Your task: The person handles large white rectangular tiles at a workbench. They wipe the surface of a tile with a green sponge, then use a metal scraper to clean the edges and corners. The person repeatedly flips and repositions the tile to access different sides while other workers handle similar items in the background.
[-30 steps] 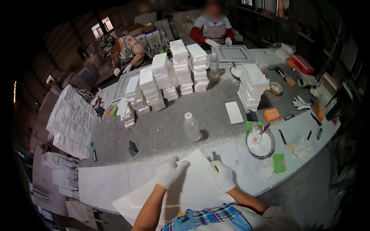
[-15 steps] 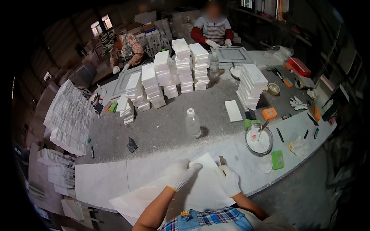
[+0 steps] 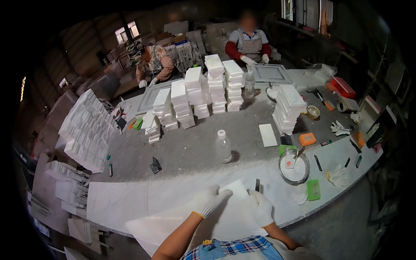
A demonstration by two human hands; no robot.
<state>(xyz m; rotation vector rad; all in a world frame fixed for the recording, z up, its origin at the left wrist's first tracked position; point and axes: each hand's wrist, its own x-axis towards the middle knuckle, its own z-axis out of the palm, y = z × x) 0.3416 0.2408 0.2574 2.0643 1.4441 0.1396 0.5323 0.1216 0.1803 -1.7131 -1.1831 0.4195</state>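
A large thin white sheet or panel (image 3: 232, 211) lies at a slant across the front edge of the table, close against my body. My left hand (image 3: 210, 201), in a white glove with a yellow cuff, grips it near its far part, thumb stretched to the right; the fingertips are hidden. My right hand (image 3: 262, 209), gloved too, is closed at the sheet's right edge. Out of its fist a narrow flat scraper blade (image 3: 258, 185) points away from me; the handle is hidden by the glove.
A clear bottle (image 3: 223, 147) stands ahead of my hands. Stacks of white tiles (image 3: 195, 89) rise behind it, more (image 3: 288, 108) at right. A bowl of white paste (image 3: 294, 168) and a green box (image 3: 313, 190) sit right. Two co-workers (image 3: 250, 45) work across the table.
The whole view has shifted, so the table and stacks sit slightly lower and further right. Both hands keep their holds on the sheet and the scraper.
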